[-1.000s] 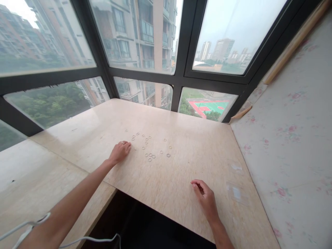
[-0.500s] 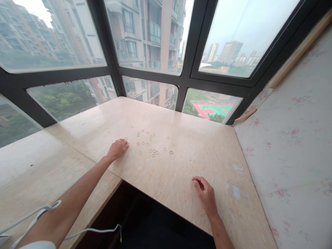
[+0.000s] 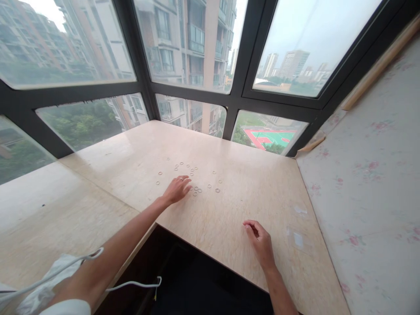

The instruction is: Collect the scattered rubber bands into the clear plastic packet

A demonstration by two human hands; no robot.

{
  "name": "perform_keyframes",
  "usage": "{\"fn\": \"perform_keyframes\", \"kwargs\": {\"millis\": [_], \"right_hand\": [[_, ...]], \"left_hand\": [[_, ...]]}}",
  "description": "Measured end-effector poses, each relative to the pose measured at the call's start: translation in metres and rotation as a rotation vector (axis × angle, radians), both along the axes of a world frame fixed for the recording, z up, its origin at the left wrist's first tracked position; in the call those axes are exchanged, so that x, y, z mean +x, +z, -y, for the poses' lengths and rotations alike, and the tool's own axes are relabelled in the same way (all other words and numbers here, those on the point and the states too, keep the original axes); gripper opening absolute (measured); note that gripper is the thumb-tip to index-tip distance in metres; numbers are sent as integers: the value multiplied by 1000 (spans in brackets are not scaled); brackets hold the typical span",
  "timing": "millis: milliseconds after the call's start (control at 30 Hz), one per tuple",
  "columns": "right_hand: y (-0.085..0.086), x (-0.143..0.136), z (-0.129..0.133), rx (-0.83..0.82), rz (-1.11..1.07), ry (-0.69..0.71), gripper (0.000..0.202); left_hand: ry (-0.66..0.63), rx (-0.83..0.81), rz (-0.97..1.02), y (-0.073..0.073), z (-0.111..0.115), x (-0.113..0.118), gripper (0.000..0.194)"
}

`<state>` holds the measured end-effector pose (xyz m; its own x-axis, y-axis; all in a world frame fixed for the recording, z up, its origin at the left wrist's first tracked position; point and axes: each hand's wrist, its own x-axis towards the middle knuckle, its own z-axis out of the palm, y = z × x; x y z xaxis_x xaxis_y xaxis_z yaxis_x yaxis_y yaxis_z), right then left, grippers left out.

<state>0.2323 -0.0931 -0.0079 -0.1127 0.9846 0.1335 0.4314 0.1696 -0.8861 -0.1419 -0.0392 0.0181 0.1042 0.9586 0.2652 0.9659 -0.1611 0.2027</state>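
Note:
Several small thin rings (image 3: pixel 217 190) lie scattered on the pale marble-patterned surface (image 3: pixel 229 210); their material is too small to tell. My left hand (image 3: pixel 177 189) is over the middle of the group, palm down with fingers stretched out, and hides some rings beneath it. Two rings lie to its left, one of them a darker ring (image 3: pixel 160 173). A band shows on one of my left fingers. Nearer to me on the right, my right hand (image 3: pixel 259 240) rests on the surface, fingers curled and thumb against the index finger. Whatever it may hold is hidden.
White cables (image 3: pixel 131 283) hang by my left arm, in front of a dark gap (image 3: pixel 197 271) under the surface edge. Clear tape pieces (image 3: pixel 298 240) stick near the floral wall (image 3: pixel 367 197). Dark-framed windows (image 3: pixel 190 92) border the back.
My left hand has moved right, from the left edge of the rings to over their middle. A ring now shows where it was. My right hand has stayed in place.

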Motion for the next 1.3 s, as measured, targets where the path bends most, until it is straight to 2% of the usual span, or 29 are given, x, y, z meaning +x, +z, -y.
{"fn": "perform_keyframes", "kwargs": {"millis": [200,300,367,467,667,833,1000,1167,1300], "right_hand": [[1,0,0,3,-10,6,26],[2,-1,0,-3,-20,10,25],[2,0,-1,3,-31,14,25],[2,0,-1,19,-32,12,25],[3,-1,-1,45,-3,22,27],[5,-1,-1,57,0,22,25],[5,-1,-1,55,2,22,24],[4,-1,-1,51,8,25,24],[4,-1,0,50,19,29,23]], "left_hand": [[-200,-2,71,-2,-22,79,35],[-266,-67,49,0,-35,102,25],[-254,-102,32,-1,-42,108,22],[-219,-91,48,-5,-48,107,25],[-174,-47,108,-14,-45,101,24],[8,7,242,-6,-53,98,24],[220,-31,250,5,-69,71,22],[264,-81,254,0,-64,40,18],[285,-40,300,-3,-51,40,21]]}}
